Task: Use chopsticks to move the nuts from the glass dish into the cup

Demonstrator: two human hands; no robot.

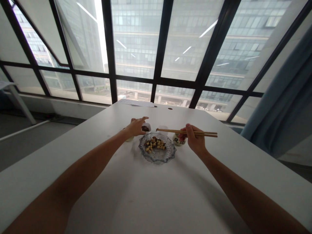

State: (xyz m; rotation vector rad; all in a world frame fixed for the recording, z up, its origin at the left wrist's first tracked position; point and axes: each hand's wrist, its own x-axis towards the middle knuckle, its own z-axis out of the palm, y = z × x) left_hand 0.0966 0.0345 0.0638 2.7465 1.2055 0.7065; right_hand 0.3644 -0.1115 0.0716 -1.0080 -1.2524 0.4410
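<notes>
The right hand (196, 139) holds the chopsticks (187, 132), with a tiny dark bit at their tips. The left hand (136, 126) has its fingers spread apart, by a small cup (146, 126) of dark bits. In the middle of the frame, the glass bowl (157, 157) of nuts (155, 144) sits on the white table (146, 195).

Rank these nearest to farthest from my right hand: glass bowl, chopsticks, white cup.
1. Chopsticks, held in your right hand.
2. Glass bowl, to that hand's left.
3. White cup, farther left, beside your left hand.
</notes>
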